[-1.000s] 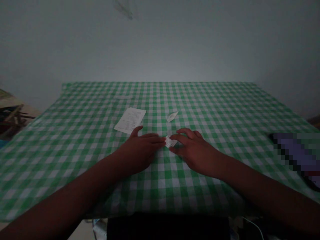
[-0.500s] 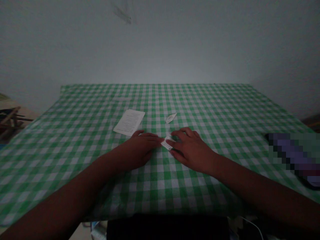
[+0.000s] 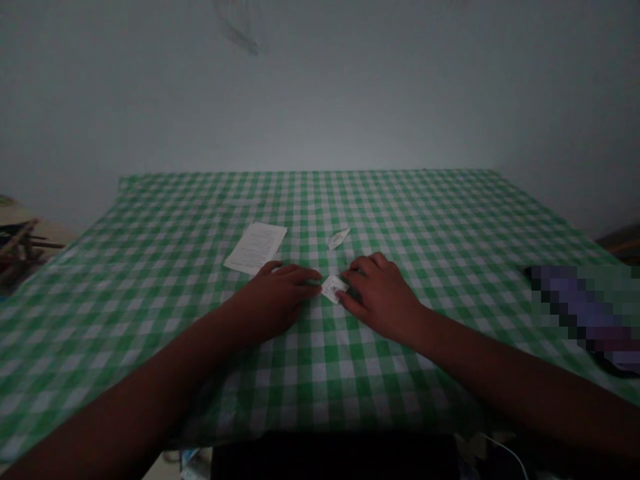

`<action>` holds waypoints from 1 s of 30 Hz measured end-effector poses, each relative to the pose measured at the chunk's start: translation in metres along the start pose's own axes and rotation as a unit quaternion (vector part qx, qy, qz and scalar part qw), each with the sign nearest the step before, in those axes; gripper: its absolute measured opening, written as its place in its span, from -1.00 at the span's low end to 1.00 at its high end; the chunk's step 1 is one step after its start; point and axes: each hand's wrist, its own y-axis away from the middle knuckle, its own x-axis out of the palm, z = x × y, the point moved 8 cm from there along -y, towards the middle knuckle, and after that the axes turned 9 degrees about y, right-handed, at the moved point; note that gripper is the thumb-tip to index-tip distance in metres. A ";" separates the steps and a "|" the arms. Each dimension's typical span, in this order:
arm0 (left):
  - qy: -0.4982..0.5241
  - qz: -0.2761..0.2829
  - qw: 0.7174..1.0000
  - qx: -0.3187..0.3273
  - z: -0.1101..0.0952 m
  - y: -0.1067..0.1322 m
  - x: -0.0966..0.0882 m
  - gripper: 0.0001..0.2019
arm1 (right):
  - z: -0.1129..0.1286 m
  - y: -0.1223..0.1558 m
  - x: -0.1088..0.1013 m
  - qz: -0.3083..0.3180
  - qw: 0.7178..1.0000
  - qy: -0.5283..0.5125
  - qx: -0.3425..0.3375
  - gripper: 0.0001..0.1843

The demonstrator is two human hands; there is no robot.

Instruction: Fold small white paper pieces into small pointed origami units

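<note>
A small folded piece of printed paper (image 3: 332, 288) lies on the checked tablecloth between my two hands. My right hand (image 3: 383, 293) holds it at the right side, its thumb on the paper's edge and its fingers curled near the upper right corner. My left hand (image 3: 275, 297) rests palm down on the left, fingers stretched out, their tips at the paper's left corner; whether they touch it I cannot tell. Farther back is another small folded paper (image 3: 339, 239). A larger printed sheet (image 3: 257, 247) lies flat beyond my left hand.
A green and white checked cloth (image 3: 320, 393) covers the table, which reaches back to a plain wall (image 3: 350, 87). At the right edge lies a dark, pixelated object (image 3: 580, 307). A white cable (image 3: 507, 452) hangs below the front edge.
My left fingertips have drawn back slightly from the paper, and the right fingers have lifted off its top, so more of it shows. The view has shifted slightly.
</note>
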 end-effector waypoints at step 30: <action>0.124 -0.127 0.983 -0.054 0.013 -0.019 0.005 -0.51 | -0.004 -0.004 0.010 -0.039 0.984 -0.172 0.029 -0.85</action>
